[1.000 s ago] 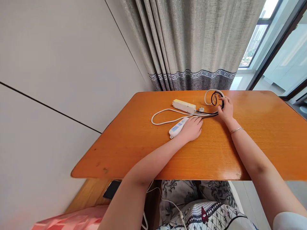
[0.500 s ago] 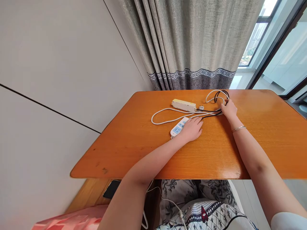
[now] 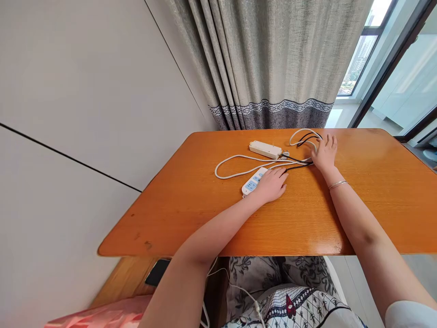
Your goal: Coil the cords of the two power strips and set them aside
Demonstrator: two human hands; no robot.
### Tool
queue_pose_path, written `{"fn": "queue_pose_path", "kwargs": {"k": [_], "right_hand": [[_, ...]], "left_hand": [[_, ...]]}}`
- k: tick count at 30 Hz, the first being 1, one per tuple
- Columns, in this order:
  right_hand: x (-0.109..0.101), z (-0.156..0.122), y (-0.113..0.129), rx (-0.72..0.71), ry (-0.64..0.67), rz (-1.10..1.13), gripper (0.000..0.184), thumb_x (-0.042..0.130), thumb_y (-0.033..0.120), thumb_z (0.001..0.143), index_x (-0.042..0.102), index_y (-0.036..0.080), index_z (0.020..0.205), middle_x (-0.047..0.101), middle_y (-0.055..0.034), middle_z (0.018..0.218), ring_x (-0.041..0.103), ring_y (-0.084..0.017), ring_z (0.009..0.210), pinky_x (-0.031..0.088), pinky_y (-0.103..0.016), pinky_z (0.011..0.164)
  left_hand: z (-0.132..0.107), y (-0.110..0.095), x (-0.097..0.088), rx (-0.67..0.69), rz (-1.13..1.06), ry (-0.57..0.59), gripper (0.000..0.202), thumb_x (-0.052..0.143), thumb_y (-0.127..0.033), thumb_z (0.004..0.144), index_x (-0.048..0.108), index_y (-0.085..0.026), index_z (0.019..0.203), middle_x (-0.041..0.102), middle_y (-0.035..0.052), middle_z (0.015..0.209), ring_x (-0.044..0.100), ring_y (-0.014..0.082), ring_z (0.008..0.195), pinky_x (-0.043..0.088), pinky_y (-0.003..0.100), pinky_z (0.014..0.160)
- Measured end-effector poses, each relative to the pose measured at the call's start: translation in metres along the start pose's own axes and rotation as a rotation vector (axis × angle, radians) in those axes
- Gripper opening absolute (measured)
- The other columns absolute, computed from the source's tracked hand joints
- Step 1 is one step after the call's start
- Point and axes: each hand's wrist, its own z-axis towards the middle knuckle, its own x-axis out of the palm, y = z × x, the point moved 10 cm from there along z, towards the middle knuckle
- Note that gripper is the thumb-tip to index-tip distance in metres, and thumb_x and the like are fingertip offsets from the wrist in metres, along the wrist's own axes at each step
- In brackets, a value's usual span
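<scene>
Beneath my left fingers [image 3: 280, 173]: power strip [image 3: 251, 186].
Likely rigid, light; grip sides. Left hold unclear; right fingers [image 3: 329, 141] splayed loosely at cords [image 3: 302, 162].

Front power strip [image 3: 250, 186] on table [image 3: 191, 209], rear power strip [image 3: 265, 149] behind it, cable [image 3: 224, 178] between them, curtain [image 3: 283, 59] behind table

We count two hands: one left hand [image 3: 273, 185] and one right hand [image 3: 325, 154]. We see two power strips, one blue-socketed strip [image 3: 251, 186] and one cream strip [image 3: 265, 149]. We find one plug [image 3: 284, 155], one table [image 3: 385, 182] and one curtain [image 3: 283, 59]. Strands of white cord [image 3: 223, 178] and black cord [image 3: 297, 167] overlap, so we cannot number them.
</scene>
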Motion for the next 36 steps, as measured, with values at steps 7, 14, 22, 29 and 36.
{"fn": "queue_pose_path", "kwargs": {"k": [7,14,22,29,36], "right_hand": [[0.013,-0.014,0.07,-0.392,0.297,-0.039,0.031,0.051,0.034,0.095,0.074,0.018,0.108,0.075,-0.0155,0.111,0.066,-0.031,0.109,0.045,-0.046,0.1],[0.024,-0.021,0.073,-0.409,0.458,-0.155,0.025,0.055,0.022,0.092,0.077,0.018,0.103,0.077,-0.0172,0.109,0.071,-0.032,0.103,0.052,-0.04,0.086],[-0.065,-0.023,0.115,-0.59,0.06,0.317,0.026,0.049,0.028,0.098,0.072,0.019,0.104,0.071,-0.0131,0.105,0.066,-0.027,0.095,0.05,-0.04,0.086],[-0.122,-0.07,0.156,-0.828,-0.007,0.584,0.022,0.052,0.033,0.099,0.073,0.025,0.1,0.066,-0.0056,0.087,0.06,-0.021,0.08,0.047,-0.034,0.075],[-0.127,-0.075,0.162,-0.83,0.052,0.646,0.016,0.061,0.034,0.094,0.071,0.025,0.103,0.068,-0.0037,0.086,0.059,-0.019,0.075,0.046,-0.034,0.074]], "left_hand": [[-0.001,0.0,-0.002,-0.003,-0.048,-0.038,0.046,0.057,-0.021,0.093,0.059,-0.009,0.138,0.058,0.0212,0.148,0.056,0.033,0.137,0.047,0.052,0.114],[-0.001,0.003,-0.006,-0.022,-0.15,-0.08,0.059,0.06,-0.025,0.091,0.048,-0.011,0.148,0.054,0.0217,0.152,0.053,0.0331,0.14,0.046,0.053,0.115],[-0.006,0.021,-0.047,-0.083,-0.259,-0.402,0.061,0.055,-0.025,0.093,0.038,-0.012,0.15,0.045,0.0213,0.159,0.046,0.0301,0.146,0.042,0.048,0.119],[-0.024,0.037,-0.111,-0.119,-0.273,-0.767,0.044,0.054,-0.036,0.096,0.05,-0.018,0.136,0.064,0.016,0.131,0.059,0.0263,0.126,0.047,0.046,0.109],[-0.009,0.04,-0.118,-0.123,-0.82,-0.5,0.033,0.048,-0.042,0.098,0.061,-0.019,0.079,0.06,-0.0001,0.064,0.057,0.014,0.061,0.046,0.027,0.062]]}}
